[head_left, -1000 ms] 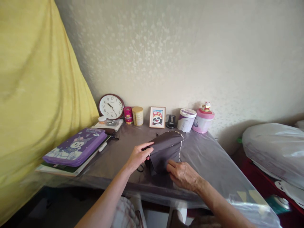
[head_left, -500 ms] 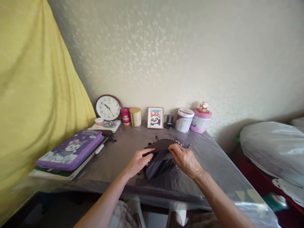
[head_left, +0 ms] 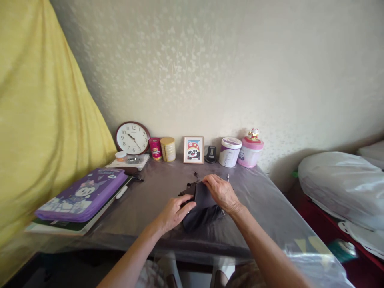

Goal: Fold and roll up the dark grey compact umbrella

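A folding umbrella (head_left: 199, 220) of dark cloth lies bunched on the table in front of me, with small metal rib ends poking out at its far side and right side. My right hand (head_left: 222, 193) pinches the upper edge of a panel, holding it raised. At the umbrella's left side, my left hand (head_left: 177, 210) grips the fabric between thumb and fingers. The umbrella's handle is hidden beneath the cloth and my hands.
A plastic-covered table (head_left: 153, 188) carries a purple zip case (head_left: 85, 194) on books at left. Along the wall stand a clock (head_left: 133, 138), a pink can (head_left: 155, 149), a yellow tin (head_left: 168, 149), a panda picture frame (head_left: 193, 150), a black stand (head_left: 211, 154) and two tubs (head_left: 230, 153).
My right hand has moved slightly left and up with the panel edge, turning the cloth more upright. My left hand has shifted a little downward along the umbrella's side.
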A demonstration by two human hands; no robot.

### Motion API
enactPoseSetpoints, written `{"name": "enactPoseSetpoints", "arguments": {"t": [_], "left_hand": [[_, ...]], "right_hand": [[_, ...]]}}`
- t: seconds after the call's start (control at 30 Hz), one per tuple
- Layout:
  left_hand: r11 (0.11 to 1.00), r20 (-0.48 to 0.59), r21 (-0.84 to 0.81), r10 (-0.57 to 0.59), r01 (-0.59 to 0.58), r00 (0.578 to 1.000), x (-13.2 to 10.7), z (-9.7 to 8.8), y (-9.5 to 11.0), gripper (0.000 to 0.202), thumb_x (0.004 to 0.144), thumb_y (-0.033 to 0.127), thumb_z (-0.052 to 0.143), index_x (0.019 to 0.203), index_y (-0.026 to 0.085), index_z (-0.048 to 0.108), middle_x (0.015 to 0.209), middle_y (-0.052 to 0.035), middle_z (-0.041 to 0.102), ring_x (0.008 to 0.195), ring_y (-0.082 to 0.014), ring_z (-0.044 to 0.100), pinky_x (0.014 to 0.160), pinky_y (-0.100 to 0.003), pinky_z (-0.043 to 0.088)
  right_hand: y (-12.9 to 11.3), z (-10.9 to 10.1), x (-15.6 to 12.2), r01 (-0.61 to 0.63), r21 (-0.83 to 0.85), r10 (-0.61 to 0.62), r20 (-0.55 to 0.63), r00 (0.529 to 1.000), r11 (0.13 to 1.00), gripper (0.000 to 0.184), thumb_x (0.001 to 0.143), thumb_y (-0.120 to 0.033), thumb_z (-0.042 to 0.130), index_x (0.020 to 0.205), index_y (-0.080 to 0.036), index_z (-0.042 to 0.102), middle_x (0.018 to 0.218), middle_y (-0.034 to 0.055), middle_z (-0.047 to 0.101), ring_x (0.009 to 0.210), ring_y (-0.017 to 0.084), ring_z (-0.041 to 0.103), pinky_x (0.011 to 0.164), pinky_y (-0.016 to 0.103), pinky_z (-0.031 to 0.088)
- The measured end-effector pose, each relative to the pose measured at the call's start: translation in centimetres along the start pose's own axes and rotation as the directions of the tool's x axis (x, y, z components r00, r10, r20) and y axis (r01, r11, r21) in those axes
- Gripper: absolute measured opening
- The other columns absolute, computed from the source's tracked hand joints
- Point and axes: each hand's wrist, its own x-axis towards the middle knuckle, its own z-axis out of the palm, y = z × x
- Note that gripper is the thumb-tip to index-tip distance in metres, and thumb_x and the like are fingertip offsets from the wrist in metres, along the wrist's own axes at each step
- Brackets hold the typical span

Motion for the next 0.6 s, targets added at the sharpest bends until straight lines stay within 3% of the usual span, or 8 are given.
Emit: {"name": "enactPoseSetpoints", "arguments": {"t": [0.07,0.23,0.37,0.5,0.6], "left_hand": [[1.0,-0.008,0.021,0.016,-0.016,1.0,0.0,0.2,-0.1,0.035,0.076,0.042,0.053,0.099,0.018,0.064,0.09,-0.0055,0.067,0.079,-0.0193,0.06,0.071,-0.023,0.041],[0.998,-0.053,0.063,-0.006,0.009,0.999,-0.1,0.5,-0.5,0.027,0.079,0.037,0.049,0.091,0.018,0.063,0.076,-0.003,0.065,0.069,-0.0161,0.057,0.066,-0.023,0.041],[0.978,-0.062,-0.124,-0.175,0.166,0.983,-0.1,0.7,-1.0,0.034,0.076,0.039,0.05,0.104,0.019,0.053,0.084,-0.0043,0.062,0.068,-0.0151,0.059,0.056,-0.022,0.044],[0.937,-0.051,-0.251,-0.263,0.242,0.964,0.0,0.7,-0.9,0.047,0.074,0.039,0.053,0.116,0.022,0.043,0.082,-0.0027,0.06,0.059,-0.0118,0.057,0.05,-0.02,0.044],[0.936,-0.016,-0.262,-0.247,0.235,0.969,0.0,0.4,-0.6,0.049,0.074,0.038,0.053,0.12,0.024,0.045,0.08,-0.0014,0.059,0.061,-0.0114,0.055,0.052,-0.019,0.044]], "right_hand": [[-0.1,0.2,0.4,-0.001,0.017,0.0,0.018,1.0,1.0,0.018,0.091,-0.022,0.034,0.091,-0.019,0.052,0.084,0.0045,0.06,0.082,0.015,0.055,0.073,0.024,0.04],[-0.3,1.8,0.6,-0.063,0.041,0.06,0.085,0.995,0.997,0.017,0.091,-0.022,0.034,0.092,-0.02,0.051,0.087,0.0039,0.06,0.083,0.014,0.056,0.073,0.024,0.041],[0.1,3.1,-0.3,-0.085,0.089,0.07,0.159,0.985,0.992,0.02,0.09,-0.028,0.037,0.105,-0.02,0.048,0.103,0.005,0.058,0.083,0.012,0.058,0.073,0.022,0.042],[1.9,3.6,-1.1,0.011,0.129,-0.043,0.25,0.967,0.992,0.029,0.092,-0.032,0.031,0.098,-0.019,0.056,0.098,0.0051,0.062,0.093,0.013,0.057,0.084,0.025,0.04],[4.4,3.9,-1.5,-0.111,0.055,0.086,0.336,0.938,0.992,0.038,0.092,-0.035,0.027,0.091,-0.018,0.061,0.09,0.0072,0.065,0.09,0.016,0.059,0.082,0.029,0.042]]}}
